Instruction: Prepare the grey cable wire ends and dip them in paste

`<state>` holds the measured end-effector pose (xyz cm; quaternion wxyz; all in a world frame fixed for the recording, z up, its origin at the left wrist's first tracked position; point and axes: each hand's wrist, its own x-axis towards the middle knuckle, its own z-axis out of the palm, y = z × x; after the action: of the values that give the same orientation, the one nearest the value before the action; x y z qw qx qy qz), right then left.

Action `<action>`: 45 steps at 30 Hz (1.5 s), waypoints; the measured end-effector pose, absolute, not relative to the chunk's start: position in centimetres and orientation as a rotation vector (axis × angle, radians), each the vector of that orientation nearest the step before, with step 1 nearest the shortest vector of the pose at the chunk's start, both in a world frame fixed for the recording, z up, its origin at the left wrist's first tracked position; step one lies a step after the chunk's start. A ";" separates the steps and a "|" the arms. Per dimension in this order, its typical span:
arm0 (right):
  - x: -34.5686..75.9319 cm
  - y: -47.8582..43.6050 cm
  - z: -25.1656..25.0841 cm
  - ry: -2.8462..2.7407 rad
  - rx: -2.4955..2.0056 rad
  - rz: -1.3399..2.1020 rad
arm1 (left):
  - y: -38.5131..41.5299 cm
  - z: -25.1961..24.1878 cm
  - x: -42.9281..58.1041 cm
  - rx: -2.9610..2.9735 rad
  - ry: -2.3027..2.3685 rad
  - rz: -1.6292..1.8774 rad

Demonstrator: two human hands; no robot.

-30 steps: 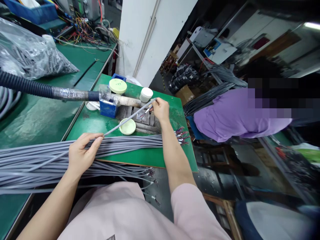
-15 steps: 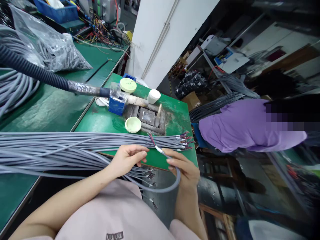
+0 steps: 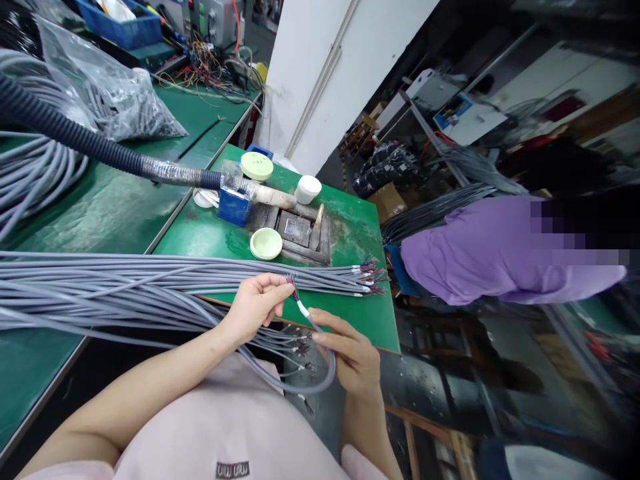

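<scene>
In my right hand [image 3: 350, 353] is the end section of a grey multi-core cable [image 3: 320, 383], held between thumb and fingers just below a white band. The cable curves down in a loop towards my body. Thin coloured wires [image 3: 293, 289] fan out of its stripped end. My left hand [image 3: 257, 303] pinches the tips of these wires between thumb and forefinger. Just beyond my hands lies a bundle of grey cables [image 3: 200, 273], their bared wire ends near the table's right edge. More cable ends [image 3: 295, 343] hang below the table's front edge.
A soldering pot [image 3: 295, 230] is set in the green table [image 3: 360, 233], beside a pale green dish [image 3: 266, 244], a white cup [image 3: 307, 189] and a lidded tub [image 3: 257, 165]. A black hose [image 3: 110, 157] reaches over from the left. A person in purple [image 3: 480, 247] is at the right.
My right hand has moved left with the cable end. The left thumb and forefinger, apart from the cable before, have closed on its wire tips.
</scene>
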<state>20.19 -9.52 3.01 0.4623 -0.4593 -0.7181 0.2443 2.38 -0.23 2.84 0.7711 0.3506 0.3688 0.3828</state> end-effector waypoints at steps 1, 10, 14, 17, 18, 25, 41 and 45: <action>20.1 -9.7 3.0 -1.742 -1.177 0.615 | -0.3 2.8 2.5 0.751 0.795 0.826; 18.4 -8.1 3.4 -1.302 -1.547 0.919 | -1.1 2.5 3.0 0.735 0.753 0.754; 17.4 -7.4 3.4 -1.255 -1.600 0.974 | -1.0 2.5 2.9 0.744 0.773 0.770; 16.9 -7.1 3.6 -1.234 -1.613 1.018 | -0.8 2.4 2.8 0.748 0.797 0.786; 16.8 -7.1 3.6 -1.228 -1.604 1.044 | -0.8 2.4 2.8 0.749 0.801 0.791; 17.0 -6.8 3.0 -1.098 -1.465 1.301 | -0.8 2.5 2.7 0.783 0.804 0.811; 16.6 -5.8 2.4 -0.757 -1.143 1.628 | -0.9 2.3 2.4 0.764 0.790 0.823; 16.6 -5.8 2.3 -0.750 -1.137 1.626 | -0.9 2.2 2.6 0.745 0.787 0.822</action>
<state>16.61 -5.85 2.32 0.4885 -0.4679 -0.3086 0.6688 2.58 -0.86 2.15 0.7776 0.3444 0.3638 0.3799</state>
